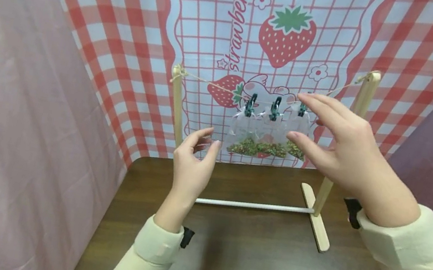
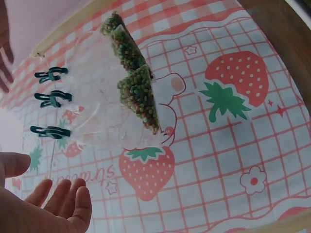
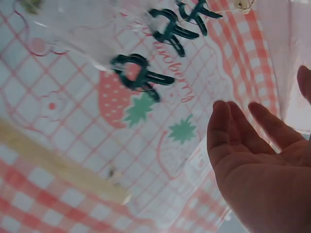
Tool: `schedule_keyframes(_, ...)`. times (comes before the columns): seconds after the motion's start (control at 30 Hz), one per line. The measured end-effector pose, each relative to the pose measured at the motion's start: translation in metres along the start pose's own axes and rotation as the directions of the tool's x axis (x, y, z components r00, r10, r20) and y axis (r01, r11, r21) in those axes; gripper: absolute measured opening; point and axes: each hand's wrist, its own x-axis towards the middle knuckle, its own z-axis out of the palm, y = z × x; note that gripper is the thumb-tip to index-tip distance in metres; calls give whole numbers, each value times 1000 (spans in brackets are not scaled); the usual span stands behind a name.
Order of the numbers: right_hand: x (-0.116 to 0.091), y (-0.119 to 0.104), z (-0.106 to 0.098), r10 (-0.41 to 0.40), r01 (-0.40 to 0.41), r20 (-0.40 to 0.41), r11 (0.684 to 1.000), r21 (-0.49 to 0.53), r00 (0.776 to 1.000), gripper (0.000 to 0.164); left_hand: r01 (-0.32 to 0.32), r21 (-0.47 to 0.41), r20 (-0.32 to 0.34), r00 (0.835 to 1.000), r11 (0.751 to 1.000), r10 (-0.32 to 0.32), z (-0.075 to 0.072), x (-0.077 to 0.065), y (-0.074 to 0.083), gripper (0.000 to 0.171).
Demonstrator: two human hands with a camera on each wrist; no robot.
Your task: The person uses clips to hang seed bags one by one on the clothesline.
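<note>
Three clear pouches hang in a row from a thin string [image 1: 204,80], each held by a dark green clip [image 1: 250,105]. Green and reddish-brown bits fill the bottoms of the left pouch [image 1: 244,146], middle pouch [image 1: 272,149] and right pouch [image 1: 295,150]. To the left of the row, my left hand [image 1: 193,164] is raised with loosely bent fingers and holds nothing. My right hand [image 1: 347,146] hovers in front of the right pouch, fingers extended and thumb apart, partly covering it; nothing is in its grasp. In the right wrist view the nearest clip [image 3: 136,73] is apart from the fingers.
The string runs between a left wooden post [image 1: 177,104] and a right wooden post [image 1: 364,96]. A white rod [image 1: 256,206] and a wooden foot [image 1: 319,228] stand on the brown table [image 1: 245,265]. Behind hangs a red-checked strawberry cloth [image 1: 122,27]; a pink curtain [image 1: 19,119] is at left.
</note>
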Motion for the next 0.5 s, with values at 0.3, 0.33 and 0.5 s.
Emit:
schedule_keyframes(0.3, -72, 12, -3, 181, -179, -62, 983, 33, 982, 63, 44, -51, 11, 999, 998, -43, -27, -36, 1, 48)
schedule_keyframes(0.33, -80, 14, -3, 199, -197, -54, 979, 42, 978, 63, 44, -52, 13, 999, 998, -44, -30, -39, 0, 50)
schedule_keyframes(0.5, -114, 22, 4, 255, -249, -38, 961, 117, 966, 60, 49, -69, 2, 999, 996, -49, -41, -55, -5, 53)
